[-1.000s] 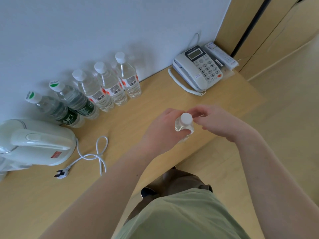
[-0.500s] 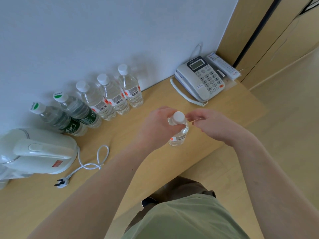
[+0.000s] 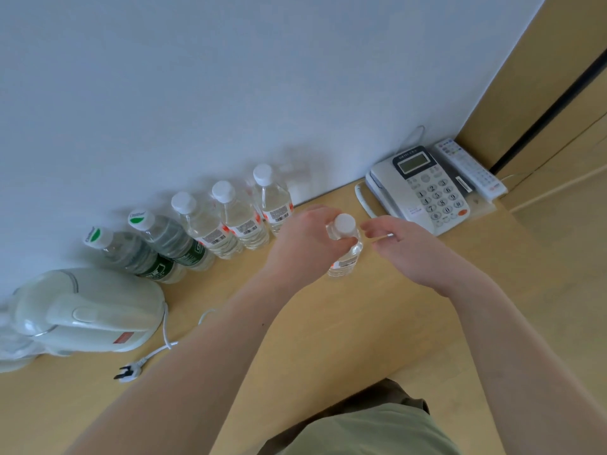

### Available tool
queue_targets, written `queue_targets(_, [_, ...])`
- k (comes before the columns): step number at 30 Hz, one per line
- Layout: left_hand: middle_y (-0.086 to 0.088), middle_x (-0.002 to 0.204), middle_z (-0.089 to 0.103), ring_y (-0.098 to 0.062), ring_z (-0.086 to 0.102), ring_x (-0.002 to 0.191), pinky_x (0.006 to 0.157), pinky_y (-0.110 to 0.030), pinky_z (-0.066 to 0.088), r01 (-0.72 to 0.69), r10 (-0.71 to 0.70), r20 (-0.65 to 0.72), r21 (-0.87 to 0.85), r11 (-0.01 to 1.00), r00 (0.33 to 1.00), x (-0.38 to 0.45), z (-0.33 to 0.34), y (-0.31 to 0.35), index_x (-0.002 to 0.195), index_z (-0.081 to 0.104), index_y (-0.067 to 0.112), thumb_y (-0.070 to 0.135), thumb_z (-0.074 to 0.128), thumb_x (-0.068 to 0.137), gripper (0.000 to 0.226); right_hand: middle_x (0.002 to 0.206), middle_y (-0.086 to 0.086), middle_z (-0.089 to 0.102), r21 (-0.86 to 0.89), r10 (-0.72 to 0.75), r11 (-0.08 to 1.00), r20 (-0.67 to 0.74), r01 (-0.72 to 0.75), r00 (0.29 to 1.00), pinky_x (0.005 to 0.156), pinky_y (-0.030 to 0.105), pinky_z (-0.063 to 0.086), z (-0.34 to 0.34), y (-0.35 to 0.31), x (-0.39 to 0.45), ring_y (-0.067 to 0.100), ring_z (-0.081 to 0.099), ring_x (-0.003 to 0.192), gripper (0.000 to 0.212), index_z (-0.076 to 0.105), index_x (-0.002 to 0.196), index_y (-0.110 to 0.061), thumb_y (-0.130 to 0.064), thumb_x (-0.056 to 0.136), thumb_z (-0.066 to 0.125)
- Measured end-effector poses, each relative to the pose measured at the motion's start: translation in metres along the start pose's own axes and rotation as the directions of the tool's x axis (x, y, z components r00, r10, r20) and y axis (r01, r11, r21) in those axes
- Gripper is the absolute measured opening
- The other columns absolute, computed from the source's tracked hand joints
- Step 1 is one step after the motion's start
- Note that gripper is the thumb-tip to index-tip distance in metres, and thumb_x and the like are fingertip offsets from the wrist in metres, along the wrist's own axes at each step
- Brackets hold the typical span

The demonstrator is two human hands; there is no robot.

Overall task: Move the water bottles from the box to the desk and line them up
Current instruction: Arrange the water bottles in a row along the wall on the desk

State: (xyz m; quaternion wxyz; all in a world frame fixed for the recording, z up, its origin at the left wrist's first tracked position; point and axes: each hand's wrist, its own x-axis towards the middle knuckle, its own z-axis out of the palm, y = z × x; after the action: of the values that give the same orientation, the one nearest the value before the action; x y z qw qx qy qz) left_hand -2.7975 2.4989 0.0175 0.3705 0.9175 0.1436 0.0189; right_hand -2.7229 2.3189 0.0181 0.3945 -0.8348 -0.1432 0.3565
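Observation:
My left hand (image 3: 303, 243) grips a clear water bottle with a white cap (image 3: 345, 244), upright over the wooden desk (image 3: 328, 323). Just right of the cap is my right hand (image 3: 407, 249), its fingers loose and holding nothing. Along the wall stands a row of bottles: three clear ones with white caps (image 3: 271, 198) (image 3: 236, 220) (image 3: 205, 231) and two with green labels (image 3: 170, 241) (image 3: 131, 257). The held bottle is in front of the row's right end. The box is out of view.
A white electric kettle (image 3: 85, 313) lies at the left with its cord and plug (image 3: 129, 374) on the desk. A desk phone (image 3: 420, 192) and a remote (image 3: 469, 169) sit at the back right corner. The desk's front edge runs diagonally past my lap.
Both hands carried the bottle forward toward the row by the wall. My right hand has let go of the cap and drawn slightly away to the right.

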Motion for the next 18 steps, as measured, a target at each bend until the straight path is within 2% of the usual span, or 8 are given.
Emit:
queue_targets(2, [0.017, 0.087, 0.059, -0.004, 0.053, 0.079, 0.066, -0.012, 0.035, 0.023, -0.023, -0.024, -0.009, 1.0, 0.999, 0.013, -0.004, 0.0, 0.102, 0.073, 0.026, 0.035, 0.081, 0.082, 0.024, 0.128, -0.022, 0.058, 0.001, -0.01, 1.0, -0.007, 0.01, 1.0, 0.073, 0.021, 0.041, -0.002, -0.004, 0.011, -0.008, 0.053, 0.106, 0.041, 0.055, 0.131, -0.043, -0.018, 0.1, 0.045])
queue_targets(6, [0.013, 0.092, 0.059, -0.007, 0.052, 0.081, 0.067, -0.006, 0.037, 0.04, -0.04, -0.076, -0.008, 0.999, 0.996, 0.036, -0.013, 0.001, 0.103, 0.073, 0.021, 0.029, 0.08, 0.083, 0.022, 0.124, -0.03, 0.057, -0.003, -0.037, 0.999, -0.002, 0.037, 0.999, 0.07, 0.021, 0.044, -0.004, -0.013, 0.028, -0.007, 0.054, 0.11, 0.04, 0.054, 0.114, -0.057, -0.02, 0.1, 0.045])
queue_targets(8, [0.012, 0.093, 0.058, -0.01, 0.052, 0.083, 0.065, -0.012, 0.036, 0.056, -0.055, -0.094, 0.006, 0.998, 0.994, 0.047, -0.018, 0.0, 0.104, 0.073, 0.02, 0.027, 0.078, 0.084, 0.022, 0.127, -0.028, 0.057, -0.014, -0.048, 0.999, -0.007, 0.048, 0.999, 0.071, 0.021, 0.043, -0.005, -0.016, 0.038, -0.005, 0.054, 0.113, 0.042, 0.053, 0.125, -0.052, -0.019, 0.1, 0.045])
queue_targets(11, [0.005, 0.097, 0.064, -0.017, 0.057, 0.089, 0.072, -0.027, 0.039, 0.075, -0.071, -0.103, 0.036, 0.997, 0.992, 0.061, -0.024, 0.0, 0.103, 0.073, 0.016, 0.026, 0.076, 0.085, 0.021, 0.13, -0.025, 0.056, -0.008, -0.063, 0.998, -0.005, 0.063, 0.998, 0.07, 0.022, 0.044, -0.004, -0.021, 0.052, -0.01, 0.052, 0.11, 0.042, 0.051, 0.132, -0.046, -0.019, 0.101, 0.046])
queue_targets(14, [-0.001, 0.101, 0.067, -0.02, 0.059, 0.092, 0.072, -0.029, 0.038, 0.094, -0.086, -0.113, 0.068, 0.993, 0.99, 0.069, -0.027, 0.0, 0.102, 0.072, 0.013, 0.025, 0.075, 0.086, 0.02, 0.131, -0.023, 0.055, -0.008, -0.064, 0.998, -0.004, 0.064, 0.998, 0.068, 0.021, 0.046, -0.003, -0.028, 0.063, -0.014, 0.052, 0.106, 0.042, 0.05, 0.135, -0.043, -0.02, 0.101, 0.046])
queue_targets(18, [-0.003, 0.099, 0.067, -0.022, 0.059, 0.09, 0.078, -0.035, 0.044, 0.129, -0.121, -0.122, 0.059, 0.99, 0.985, 0.076, -0.03, -0.002, 0.1, 0.071, 0.01, 0.024, 0.074, 0.087, 0.019, 0.128, -0.019, 0.055, -0.004, -0.073, 0.997, -0.011, 0.073, 0.997, 0.056, 0.011, 0.038, 0.0, -0.038, 0.075, -0.018, 0.051, 0.095, 0.04, 0.053, 0.132, -0.039, -0.016, 0.1, 0.047])
